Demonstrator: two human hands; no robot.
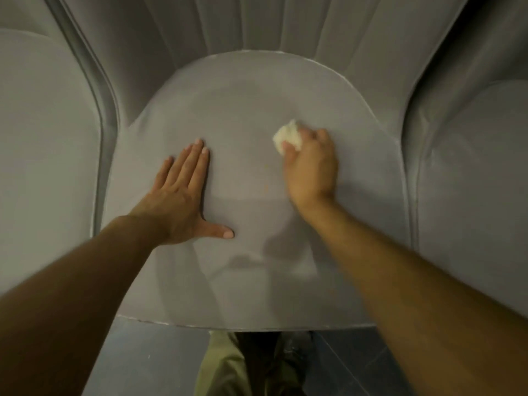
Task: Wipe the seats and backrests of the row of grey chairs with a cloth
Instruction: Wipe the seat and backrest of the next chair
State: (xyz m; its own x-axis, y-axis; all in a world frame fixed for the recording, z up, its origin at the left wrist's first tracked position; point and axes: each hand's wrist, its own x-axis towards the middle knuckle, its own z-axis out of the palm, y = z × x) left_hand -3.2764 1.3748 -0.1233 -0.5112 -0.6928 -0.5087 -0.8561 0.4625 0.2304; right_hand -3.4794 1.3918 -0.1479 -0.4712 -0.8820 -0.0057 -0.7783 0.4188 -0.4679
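A grey chair seat [243, 110] fills the middle of the head view, its ribbed backrest [228, 27] rising behind it. My right hand [311, 170] is closed around a small bunched white cloth [287, 137] and presses it on the seat, right of centre. My left hand [183, 195] lies flat on the seat's left part, fingers together and thumb spread, holding nothing. A few small orange specks [266, 187] mark the seat between the hands.
Neighbouring grey chairs flank this one, one on the left [43, 138] and one on the right [471, 167]. Below the seat's front edge I see the blue-grey floor [160, 364] and my own olive trouser leg [223, 367].
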